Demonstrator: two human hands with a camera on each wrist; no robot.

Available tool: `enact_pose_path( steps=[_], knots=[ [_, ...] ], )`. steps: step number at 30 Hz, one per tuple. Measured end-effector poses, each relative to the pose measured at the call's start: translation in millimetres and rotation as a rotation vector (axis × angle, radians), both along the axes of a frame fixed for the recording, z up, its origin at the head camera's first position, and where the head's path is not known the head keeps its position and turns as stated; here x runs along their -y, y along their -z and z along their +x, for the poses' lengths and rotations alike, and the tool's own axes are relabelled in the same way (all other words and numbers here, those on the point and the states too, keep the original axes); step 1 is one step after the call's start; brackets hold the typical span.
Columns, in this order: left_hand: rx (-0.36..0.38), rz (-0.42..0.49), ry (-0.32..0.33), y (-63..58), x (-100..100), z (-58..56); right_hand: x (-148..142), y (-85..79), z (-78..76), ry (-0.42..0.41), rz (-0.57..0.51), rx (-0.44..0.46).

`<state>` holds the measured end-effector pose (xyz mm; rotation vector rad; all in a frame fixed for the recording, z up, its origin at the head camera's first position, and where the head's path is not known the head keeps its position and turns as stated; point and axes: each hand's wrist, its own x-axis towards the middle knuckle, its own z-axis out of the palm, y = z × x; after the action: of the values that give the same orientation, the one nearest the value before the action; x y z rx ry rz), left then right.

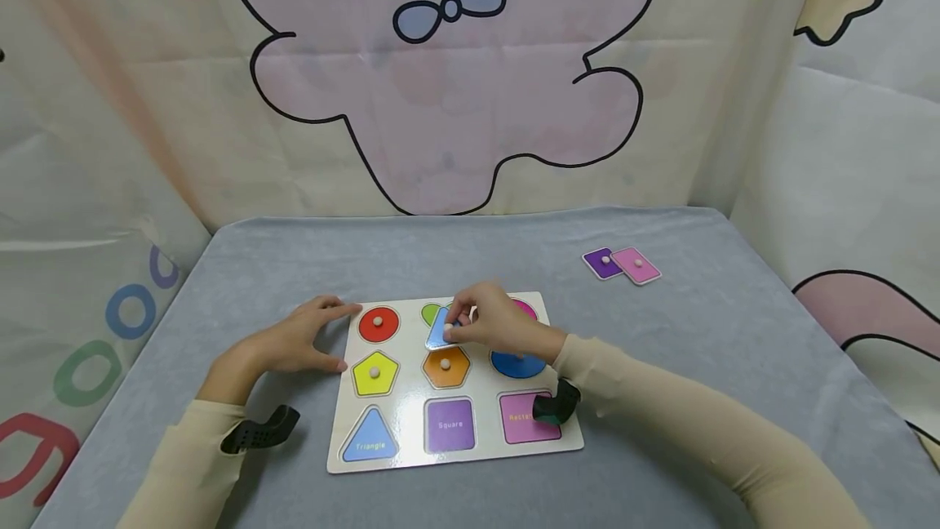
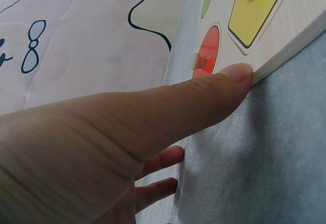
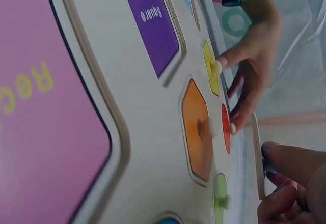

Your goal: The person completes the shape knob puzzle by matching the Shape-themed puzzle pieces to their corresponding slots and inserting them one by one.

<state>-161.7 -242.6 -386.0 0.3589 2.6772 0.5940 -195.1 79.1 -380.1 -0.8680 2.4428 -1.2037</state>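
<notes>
Right hand (image 1: 503, 323): pinching blue triangle (image 1: 437, 338) above board (image 1: 408, 392) | Left hand (image 1: 294, 340): touching board's edge

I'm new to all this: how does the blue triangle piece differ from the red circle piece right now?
The blue triangle piece has three straight sides, while the red circle piece is round. The right hand holds the blue triangle piece up off the board; the red circle piece sits in the board. Both have a small pale knob.
</notes>
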Motion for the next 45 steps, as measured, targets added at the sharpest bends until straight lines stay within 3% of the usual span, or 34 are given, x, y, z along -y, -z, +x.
enact_pose_path(
  steps=[22,34,45],
  knots=[
    [-0.013,-0.002,0.008,-0.3,0,-0.5,30,13.3,38.1,-0.059,0.040,0.101],
    [-0.006,0.008,0.011,-2.1,-1,-0.1,44,11.5,53.6,-0.091,0.012,0.174],
    [-0.020,0.021,0.040,-2.8,2,-0.8,54,13.7,64.4,-0.189,0.026,0.169]
  ],
)
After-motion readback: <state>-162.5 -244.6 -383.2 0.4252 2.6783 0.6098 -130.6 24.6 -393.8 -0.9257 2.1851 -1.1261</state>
